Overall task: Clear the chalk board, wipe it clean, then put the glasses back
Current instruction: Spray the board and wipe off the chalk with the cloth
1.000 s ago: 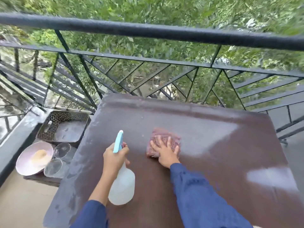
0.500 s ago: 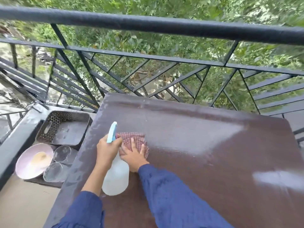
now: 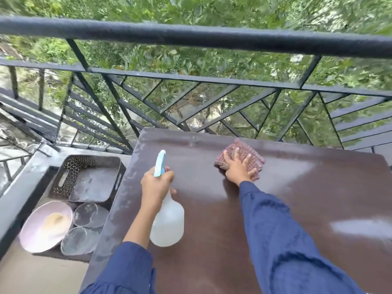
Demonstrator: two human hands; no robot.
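Two glasses (image 3: 84, 228) sit left; our left hand (image 3: 156, 184) grips the spray bottle (image 3: 167, 221), right hand (image 3: 238, 168) flat on cloth (image 3: 246, 153); an elbow swing could topple them.

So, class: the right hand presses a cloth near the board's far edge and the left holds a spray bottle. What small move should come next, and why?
Probably drag the checked cloth under the right hand rightward along the far edge: a pale dusty film lies there on the brown board. The left hand can keep the spray bottle upright.

Left grip (image 3: 157, 183) curled closed; right grip (image 3: 238, 168) flat, fingers spread.
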